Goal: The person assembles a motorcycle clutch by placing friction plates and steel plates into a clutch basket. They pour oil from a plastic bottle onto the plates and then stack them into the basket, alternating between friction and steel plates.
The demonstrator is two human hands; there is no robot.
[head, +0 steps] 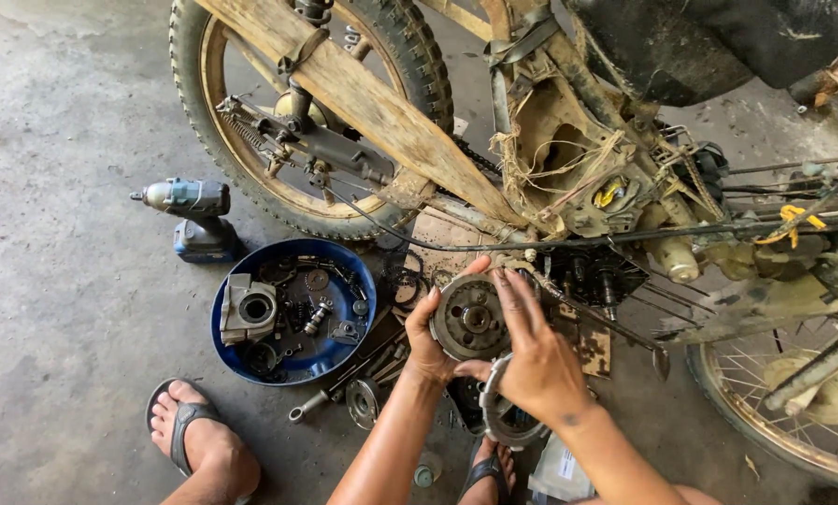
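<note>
Grey, stained concrete floor (54, 309) in soft daylight.

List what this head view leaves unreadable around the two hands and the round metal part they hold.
- Round grey metal clutch hub: its rear face is turned away, and its edges are covered by the left hand and right hand.
- Toothed metal ring: partly hidden under the right wrist.
- Blue round tray: its small dark parts are too small to identify.
- Muddy spoked wheel: cut off by the right and bottom edges.

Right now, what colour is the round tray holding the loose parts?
Dark blue tray, in the head view.
</note>
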